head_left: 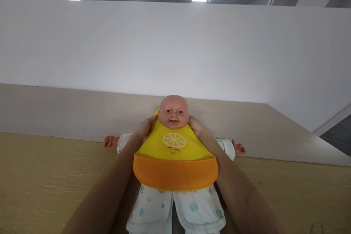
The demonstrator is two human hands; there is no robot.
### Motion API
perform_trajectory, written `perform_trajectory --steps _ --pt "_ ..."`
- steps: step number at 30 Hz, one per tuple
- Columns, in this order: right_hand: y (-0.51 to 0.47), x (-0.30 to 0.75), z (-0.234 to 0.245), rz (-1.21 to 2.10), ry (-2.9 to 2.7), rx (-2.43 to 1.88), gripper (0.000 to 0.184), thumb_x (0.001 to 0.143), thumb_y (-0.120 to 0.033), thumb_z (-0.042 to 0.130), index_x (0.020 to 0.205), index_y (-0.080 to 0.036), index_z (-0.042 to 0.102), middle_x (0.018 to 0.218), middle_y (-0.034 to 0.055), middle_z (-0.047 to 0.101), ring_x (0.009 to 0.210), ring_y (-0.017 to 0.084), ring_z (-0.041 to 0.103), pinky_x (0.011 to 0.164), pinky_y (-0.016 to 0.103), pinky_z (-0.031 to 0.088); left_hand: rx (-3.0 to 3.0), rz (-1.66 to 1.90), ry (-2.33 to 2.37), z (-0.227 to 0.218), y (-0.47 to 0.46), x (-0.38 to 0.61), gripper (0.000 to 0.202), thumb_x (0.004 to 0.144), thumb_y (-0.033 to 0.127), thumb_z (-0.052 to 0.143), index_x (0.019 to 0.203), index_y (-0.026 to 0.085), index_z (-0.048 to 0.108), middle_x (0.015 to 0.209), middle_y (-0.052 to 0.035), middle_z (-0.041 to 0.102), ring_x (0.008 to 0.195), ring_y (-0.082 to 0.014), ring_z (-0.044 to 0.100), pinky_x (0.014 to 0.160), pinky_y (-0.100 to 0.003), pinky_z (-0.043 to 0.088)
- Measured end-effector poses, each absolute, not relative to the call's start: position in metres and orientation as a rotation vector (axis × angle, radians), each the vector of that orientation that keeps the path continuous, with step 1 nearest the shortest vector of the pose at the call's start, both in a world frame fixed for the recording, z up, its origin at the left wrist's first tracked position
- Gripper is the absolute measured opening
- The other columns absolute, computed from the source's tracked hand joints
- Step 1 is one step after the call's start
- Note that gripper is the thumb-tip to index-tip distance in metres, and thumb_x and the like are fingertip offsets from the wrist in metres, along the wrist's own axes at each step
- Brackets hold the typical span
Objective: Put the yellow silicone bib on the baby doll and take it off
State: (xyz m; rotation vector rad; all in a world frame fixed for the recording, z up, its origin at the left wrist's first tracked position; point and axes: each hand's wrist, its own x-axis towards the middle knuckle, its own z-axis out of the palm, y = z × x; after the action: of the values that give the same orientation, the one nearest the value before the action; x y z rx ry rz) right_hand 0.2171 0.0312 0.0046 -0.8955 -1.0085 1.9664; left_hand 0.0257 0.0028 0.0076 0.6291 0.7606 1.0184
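A baby doll (173, 111) in a white patterned suit lies on its back on the table, head pointing away from me. A yellow silicone bib (174, 155) with an orange catch pocket and a lemon print covers its chest. My left hand (144, 128) reaches beside the doll's neck on the left, fingers tucked behind the bib's strap. My right hand (195, 125) does the same on the right side of the neck. The fingertips of both hands are hidden behind the doll's head and bib.
The doll rests on a light wooden table (41, 175); a paler beige surface (68, 113) lies beyond it. A white partition wall (175, 47) rises behind. Ceiling lights show above. The floor shows at far right (338, 135).
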Motion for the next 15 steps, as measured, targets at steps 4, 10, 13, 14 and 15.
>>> perform_trajectory --steps 4,10,13,14,15 --pt "0.032 0.218 0.002 1.957 -1.03 -0.871 0.022 0.062 -0.021 0.053 0.081 -0.017 0.064 0.069 0.0056 0.07 0.077 0.025 0.066 0.077 0.038 0.052 0.748 0.949 0.982 0.006 0.007 0.027 0.024 0.073 0.022 0.053 0.09 0.014 0.068 0.074 -0.0075 0.072 0.081 -0.0279 0.067 0.073 -0.036 0.052" --pt "0.03 0.219 0.002 1.935 -1.038 -0.86 0.019 0.062 -0.023 0.053 0.077 -0.016 0.063 0.072 0.0068 0.07 0.077 0.025 0.066 0.078 0.039 0.051 0.914 0.931 0.999 -0.003 0.011 0.023 0.017 0.068 0.019 0.059 0.081 0.015 0.069 0.074 -0.0066 0.072 0.076 -0.0253 0.067 0.075 -0.035 0.05" --pt "0.026 0.218 0.005 1.965 -1.052 -0.853 0.02 0.063 -0.024 0.053 0.077 -0.015 0.063 0.074 0.0082 0.071 0.079 0.026 0.066 0.079 0.039 0.051 0.892 0.934 0.892 -0.005 0.01 0.023 0.024 0.066 0.015 0.06 0.089 0.014 0.067 0.077 -0.0075 0.072 0.076 -0.0245 0.067 0.074 -0.035 0.051" --pt "0.025 0.217 0.006 1.975 -1.06 -0.851 0.021 0.063 -0.025 0.053 0.078 -0.015 0.064 0.076 0.0086 0.071 0.08 0.026 0.066 0.08 0.039 0.051 0.885 0.944 0.85 -0.005 0.009 0.023 0.028 0.065 0.014 0.06 0.093 0.013 0.066 0.078 -0.0079 0.072 0.075 -0.0245 0.067 0.072 -0.035 0.051" --pt "0.024 0.217 0.006 1.987 -1.066 -0.847 0.022 0.065 -0.026 0.053 0.08 -0.015 0.065 0.077 0.0092 0.071 0.081 0.026 0.065 0.08 0.038 0.051 0.881 0.957 0.804 -0.005 0.008 0.023 0.034 0.064 0.012 0.061 0.097 0.013 0.064 0.079 -0.0082 0.072 0.075 -0.0246 0.067 0.072 -0.036 0.051"
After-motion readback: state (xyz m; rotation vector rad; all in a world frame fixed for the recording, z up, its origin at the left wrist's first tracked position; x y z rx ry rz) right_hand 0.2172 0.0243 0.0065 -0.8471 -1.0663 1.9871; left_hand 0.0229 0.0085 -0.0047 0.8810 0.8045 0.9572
